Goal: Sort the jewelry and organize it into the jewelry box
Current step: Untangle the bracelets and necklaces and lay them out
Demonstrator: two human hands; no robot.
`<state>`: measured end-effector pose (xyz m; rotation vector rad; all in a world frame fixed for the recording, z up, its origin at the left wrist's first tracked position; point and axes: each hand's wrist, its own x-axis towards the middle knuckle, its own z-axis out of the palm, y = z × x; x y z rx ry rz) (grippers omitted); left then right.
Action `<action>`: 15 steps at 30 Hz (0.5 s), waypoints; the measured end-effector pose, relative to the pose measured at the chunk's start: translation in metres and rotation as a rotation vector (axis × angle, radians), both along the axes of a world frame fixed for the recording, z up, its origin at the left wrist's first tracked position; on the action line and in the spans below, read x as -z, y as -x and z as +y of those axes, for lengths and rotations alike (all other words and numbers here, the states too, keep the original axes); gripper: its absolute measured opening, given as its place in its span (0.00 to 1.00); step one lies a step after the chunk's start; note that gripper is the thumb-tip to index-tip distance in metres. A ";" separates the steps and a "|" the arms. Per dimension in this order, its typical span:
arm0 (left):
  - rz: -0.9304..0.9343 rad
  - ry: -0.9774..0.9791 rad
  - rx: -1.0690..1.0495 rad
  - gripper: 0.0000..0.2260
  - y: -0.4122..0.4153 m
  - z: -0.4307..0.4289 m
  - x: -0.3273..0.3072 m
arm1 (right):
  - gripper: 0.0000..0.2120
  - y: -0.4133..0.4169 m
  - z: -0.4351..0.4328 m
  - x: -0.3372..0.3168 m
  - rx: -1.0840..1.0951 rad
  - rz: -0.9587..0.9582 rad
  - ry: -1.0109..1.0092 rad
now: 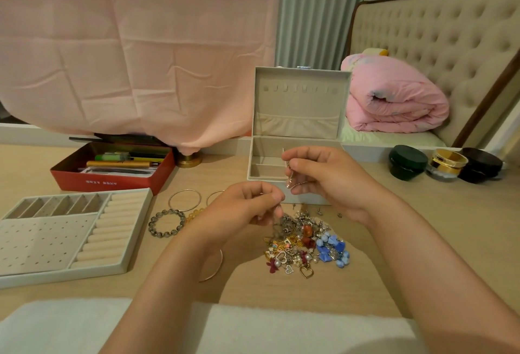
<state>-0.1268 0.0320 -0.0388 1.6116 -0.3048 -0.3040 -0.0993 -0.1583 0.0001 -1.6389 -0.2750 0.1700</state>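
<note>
A heap of mixed jewelry point(306, 244) lies on the wooden table in front of me. Behind it stands the open grey jewelry box point(301, 106) with its lid up. My right hand point(329, 176) pinches a small dangling earring point(291, 178) in front of the box. Just above the heap, my left hand point(244, 204) pinches a small silvery piece whose shape I cannot make out. The box's removable tray point(84, 268), with ring rolls and a perforated panel, sits at the left. A grey bead bracelet point(166, 223) and thin bangles point(184, 199) lie beside the heap.
A red tin of pens point(112, 182) stands at the back left. Three round jars point(444, 164) sit at the back right. A pink cloth point(135, 44) hangs behind, and a white pad point(84, 325) lies at the near table edge.
</note>
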 end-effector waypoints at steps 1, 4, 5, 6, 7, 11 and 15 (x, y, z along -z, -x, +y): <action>0.007 0.001 0.015 0.05 0.001 0.001 -0.001 | 0.08 -0.001 0.000 0.000 -0.001 0.018 -0.035; 0.011 -0.022 -0.002 0.05 0.001 0.006 -0.003 | 0.08 -0.002 0.001 0.000 0.001 0.091 -0.158; 0.011 -0.039 -0.016 0.06 0.001 0.007 -0.003 | 0.09 -0.002 0.001 0.000 0.004 0.113 -0.197; 0.014 -0.055 -0.029 0.06 0.000 0.009 -0.003 | 0.09 -0.002 0.002 0.000 0.004 0.134 -0.237; 0.019 -0.066 -0.039 0.06 0.000 0.011 -0.004 | 0.10 -0.003 0.003 0.000 0.002 0.153 -0.276; 0.025 -0.115 -0.072 0.07 0.002 0.016 -0.011 | 0.11 -0.003 0.006 0.001 -0.027 0.209 -0.395; 0.002 -0.339 -0.083 0.07 0.007 0.022 -0.019 | 0.12 -0.001 0.013 0.008 -0.025 0.223 -0.335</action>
